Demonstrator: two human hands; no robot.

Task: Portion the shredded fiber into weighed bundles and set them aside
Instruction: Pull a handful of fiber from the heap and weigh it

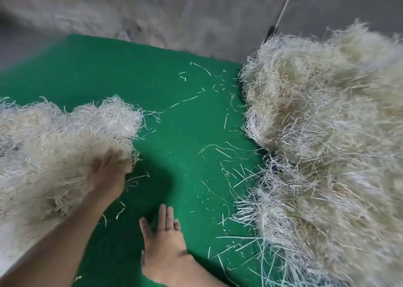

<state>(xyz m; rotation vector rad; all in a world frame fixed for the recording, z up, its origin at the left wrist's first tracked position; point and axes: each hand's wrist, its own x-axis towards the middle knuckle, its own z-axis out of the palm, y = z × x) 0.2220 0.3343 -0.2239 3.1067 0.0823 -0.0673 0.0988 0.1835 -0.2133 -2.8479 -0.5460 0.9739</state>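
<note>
A pale, off-white pile of shredded fiber (56,147) covers the left side of the green mat (174,134). My left hand (108,173) presses into that pile's right edge, fingers buried among the strands; whether it grips a clump I cannot tell. My right hand (163,241) hovers flat over the mat near the bottom centre, fingers extended and holding nothing. A much larger heap of shredded fiber (327,144) fills the right side.
Loose strands (218,149) lie scattered across the mat between the two heaps. A grey concrete floor (152,13) lies beyond the mat. A thin white rod (285,5) leans at the top right behind the large heap.
</note>
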